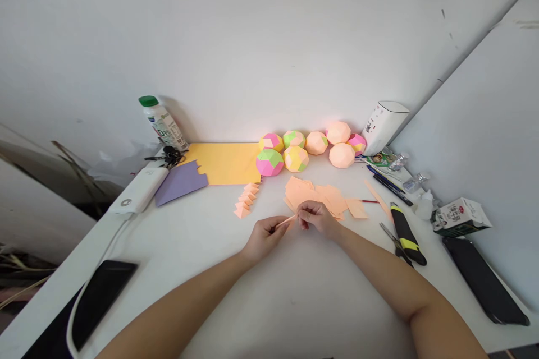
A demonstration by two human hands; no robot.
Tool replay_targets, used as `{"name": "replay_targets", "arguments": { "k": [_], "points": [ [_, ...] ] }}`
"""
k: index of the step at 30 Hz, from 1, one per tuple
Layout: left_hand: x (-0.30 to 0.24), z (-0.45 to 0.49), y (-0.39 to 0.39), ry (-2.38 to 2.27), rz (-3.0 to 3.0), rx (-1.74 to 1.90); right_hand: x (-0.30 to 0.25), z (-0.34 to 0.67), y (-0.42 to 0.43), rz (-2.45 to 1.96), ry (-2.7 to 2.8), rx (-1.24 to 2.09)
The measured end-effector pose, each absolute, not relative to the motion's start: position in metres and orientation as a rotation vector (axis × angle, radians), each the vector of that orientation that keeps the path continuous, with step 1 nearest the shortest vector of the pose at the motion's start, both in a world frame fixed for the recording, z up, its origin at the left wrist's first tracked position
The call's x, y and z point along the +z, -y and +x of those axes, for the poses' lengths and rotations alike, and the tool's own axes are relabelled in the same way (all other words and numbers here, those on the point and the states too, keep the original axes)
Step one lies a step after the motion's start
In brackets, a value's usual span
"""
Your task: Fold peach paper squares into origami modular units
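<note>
Between my two hands I hold a small folded piece of orange paper [286, 221], seen nearly edge-on. My left hand [264, 238] is closed on its left end, and the fingertips of my right hand [318, 217] pinch its right end. Just behind my right hand lies a spread of loose orange paper pieces [314, 193]. A row of folded orange paper units [246, 200] stands to the left, beyond my left hand. Farther back sit several faceted paper balls [296, 159] in pink, green, yellow and orange.
Yellow card [227, 164] and purple card [181, 182] lie left, near a bottle [164, 123], keys [170, 154] and a white power bank [141, 190]. Scissors [396, 244], a yellow-black utility knife [407, 233], pens [391, 188], a milk carton [461, 216] and a phone [484, 277] are right.
</note>
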State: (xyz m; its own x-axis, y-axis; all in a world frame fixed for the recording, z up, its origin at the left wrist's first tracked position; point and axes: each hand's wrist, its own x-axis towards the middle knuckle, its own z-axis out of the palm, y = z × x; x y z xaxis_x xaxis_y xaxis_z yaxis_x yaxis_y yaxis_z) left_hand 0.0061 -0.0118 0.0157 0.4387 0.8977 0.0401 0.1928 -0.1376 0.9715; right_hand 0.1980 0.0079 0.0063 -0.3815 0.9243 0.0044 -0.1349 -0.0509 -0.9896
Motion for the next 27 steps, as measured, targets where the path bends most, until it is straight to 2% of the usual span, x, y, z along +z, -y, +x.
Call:
{"name": "replay_targets", "arguments": {
  "k": [10,27],
  "points": [
    [0.011,0.006,0.012,-0.958,1.535,0.819,0.007,0.194,-0.004,-0.912,1.53,1.437],
    [0.003,0.004,0.008,-0.97,1.384,0.849,0.0,0.192,-0.003,-0.982,1.493,1.473]
  ]
}}
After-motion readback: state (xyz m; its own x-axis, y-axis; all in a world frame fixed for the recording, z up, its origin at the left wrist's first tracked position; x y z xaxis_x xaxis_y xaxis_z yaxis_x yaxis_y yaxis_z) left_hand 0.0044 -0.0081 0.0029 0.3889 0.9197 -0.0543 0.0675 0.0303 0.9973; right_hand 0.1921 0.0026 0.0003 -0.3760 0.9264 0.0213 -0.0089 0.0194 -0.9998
